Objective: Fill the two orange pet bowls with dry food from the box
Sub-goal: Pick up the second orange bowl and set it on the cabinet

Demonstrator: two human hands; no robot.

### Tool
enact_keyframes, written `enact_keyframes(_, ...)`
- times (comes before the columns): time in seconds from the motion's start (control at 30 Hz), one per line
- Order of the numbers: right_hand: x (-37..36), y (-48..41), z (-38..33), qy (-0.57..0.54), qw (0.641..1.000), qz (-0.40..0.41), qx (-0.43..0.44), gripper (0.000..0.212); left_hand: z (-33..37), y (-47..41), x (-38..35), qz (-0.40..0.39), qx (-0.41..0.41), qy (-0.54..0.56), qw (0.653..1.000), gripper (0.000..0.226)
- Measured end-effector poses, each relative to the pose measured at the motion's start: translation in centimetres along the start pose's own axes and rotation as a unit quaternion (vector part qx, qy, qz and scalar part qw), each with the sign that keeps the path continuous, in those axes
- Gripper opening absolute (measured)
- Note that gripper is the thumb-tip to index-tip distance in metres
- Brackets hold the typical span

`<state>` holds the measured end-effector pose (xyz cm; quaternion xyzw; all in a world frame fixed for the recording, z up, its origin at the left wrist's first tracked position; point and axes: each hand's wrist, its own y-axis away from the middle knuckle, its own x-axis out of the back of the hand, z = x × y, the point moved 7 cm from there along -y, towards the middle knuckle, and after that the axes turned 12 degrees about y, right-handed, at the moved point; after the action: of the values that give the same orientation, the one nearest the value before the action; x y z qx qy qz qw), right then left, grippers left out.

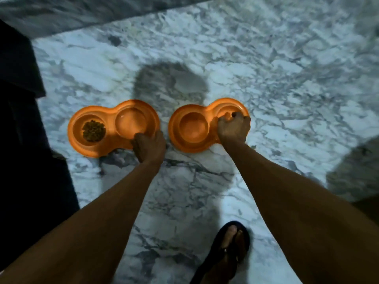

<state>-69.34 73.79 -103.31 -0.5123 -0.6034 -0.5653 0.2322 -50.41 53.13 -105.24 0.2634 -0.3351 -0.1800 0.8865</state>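
Two orange double pet bowls lie side by side on the marble floor. The left bowl (110,119) has brown dry food (94,131) in its left cup, while its right cup looks bare. My left hand (149,146) grips that bowl's near right rim. The right bowl (184,140) has a bare left cup; my right hand (233,128) covers much of its right cup, fingers curled over the rim there. The food box is out of view.
White and grey marble floor (287,78) spreads all around. Dark furniture or fabric (20,140) lines the left edge. My sandalled foot (229,244) stands below the right bowl. A dark shape (356,171) sits at the right edge.
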Motion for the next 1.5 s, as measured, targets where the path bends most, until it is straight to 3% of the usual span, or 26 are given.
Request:
enact_keyframes(0.1, 0.4, -3.1, 3.5, 0.005, 0.999, -0.033, -0.039, 0.052, -1.6, 1.8, -5.5, -0.067, 0.07, 0.023, 0.995, 0.083)
enact_keyframes(0.2, -0.2, -5.2, 5.6, -0.006, 0.997, -0.067, -0.035, 0.055, -3.0, 2.0, -8.7, -0.076, 0.121, 0.03, 0.989, 0.093)
enact_keyframes(0.33, -0.6, -6.1, 6.8, -0.016, 0.997, -0.068, -0.034, 0.043, -3.8, 1.6, -9.0, -0.033, 0.114, 0.029, 0.993, 0.073)
enact_keyframes(0.47, 0.9, -4.6, 7.0, -0.039, 0.995, -0.072, -0.049, 0.042, -2.6, 3.1, -7.1, -0.023, 0.125, 0.055, 0.99, 0.07)
enact_keyframes(0.53, 2.9, -3.0, 6.3, -0.045, 0.995, -0.069, -0.057, 0.044, -0.9, 4.3, -5.3, -0.019, 0.109, 0.065, 0.992, 0.057)
enact_keyframes(0.63, 7.7, -0.4, 3.9, -0.067, 0.993, -0.069, -0.061, 0.046, 3.9, 6.9, -1.7, -0.001, 0.075, 0.089, 0.993, 0.034)
enact_keyframes(0.83, 21.9, 7.0, -4.0, -0.136, 0.986, -0.08, -0.051, 0.055, 18.2, 14.6, 8.8, 0.022, 0.048, 0.074, 0.996, 0.065)
enact_keyframes(1.1, 42.1, 19.4, -15.4, -0.192, 0.979, -0.074, 0.006, 0.06, 36.4, 27.4, 25.1, 0.068, -0.026, 0.165, 0.984, 0.049)
enact_keyframes(1.27, 51.3, 27.7, -21.0, -0.226, 0.971, -0.052, 0.059, 0.056, 42.4, 33.3, 35.0, 0.086, -0.055, 0.23, 0.968, 0.041)
enact_keyframes(1.5, 56.5, 40.6, -25.9, -0.253, 0.962, -0.031, 0.097, 0.051, 44.5, 37.3, 48.6, 0.116, -0.088, 0.25, 0.957, 0.059)
